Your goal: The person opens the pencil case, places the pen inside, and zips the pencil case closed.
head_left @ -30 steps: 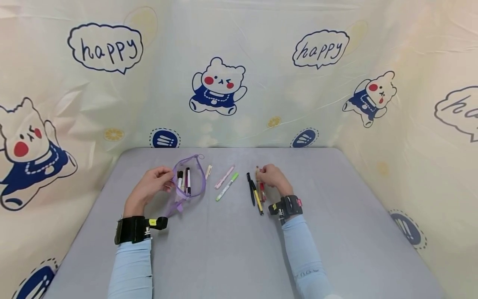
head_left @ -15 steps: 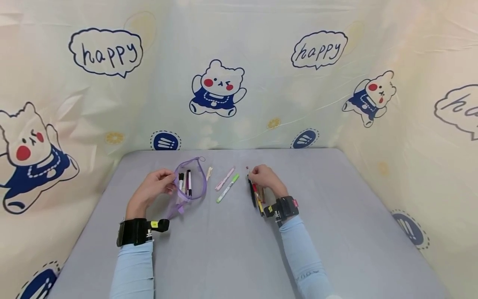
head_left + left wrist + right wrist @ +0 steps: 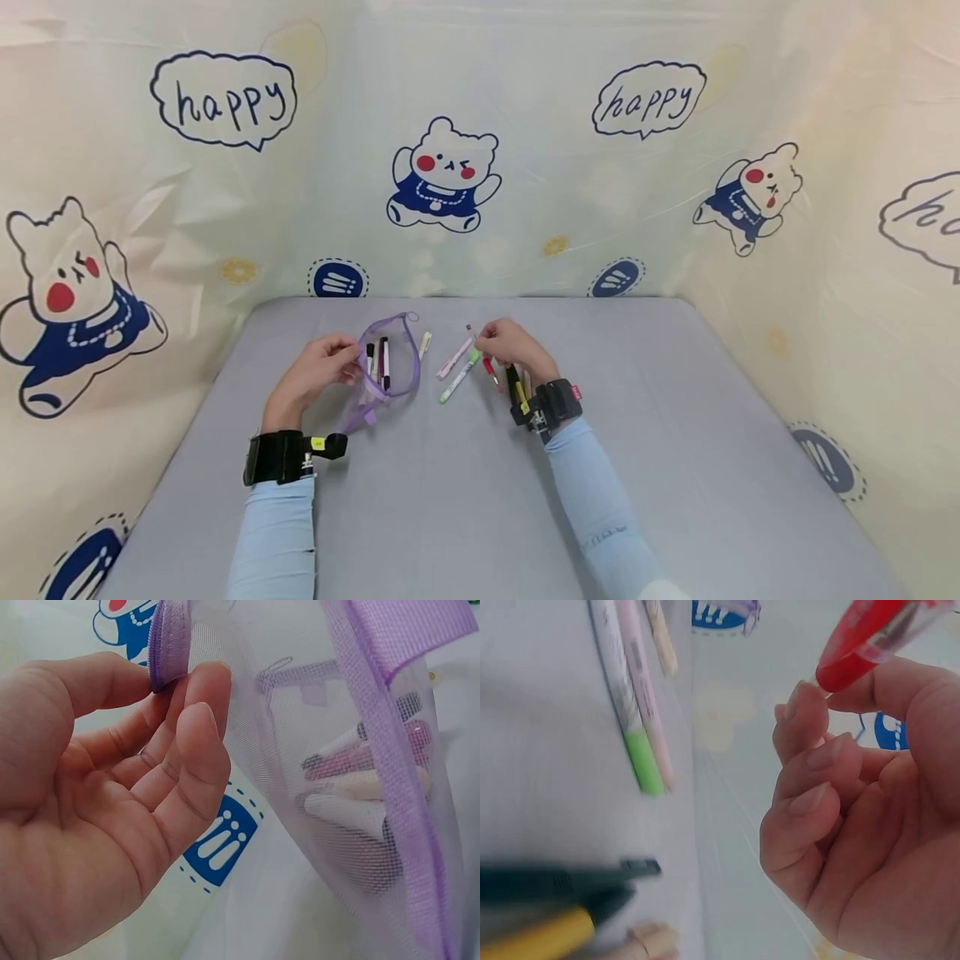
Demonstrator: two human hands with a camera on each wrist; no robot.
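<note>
My left hand pinches the purple zipped edge of a mesh pencil pouch between thumb and index finger, and the pouch gapes. Several markers lie inside, seen through the mesh in the left wrist view. To the right, my right hand is raised over the table, pinching a red pen between thumb and index finger. Its red end hangs below the hand in the head view. A green-capped marker and a pink pen lie between the pouch and this hand.
A cream pen lies just right of the pouch. Beneath my right wrist are a black pen, a yellow pen and a light brown one, partly covered in the head view. A printed curtain hangs behind the grey table.
My right hand has lifted the red pen from the group at the right and carried it left toward the pouch. The left hand keeps its hold on the pouch edge.
</note>
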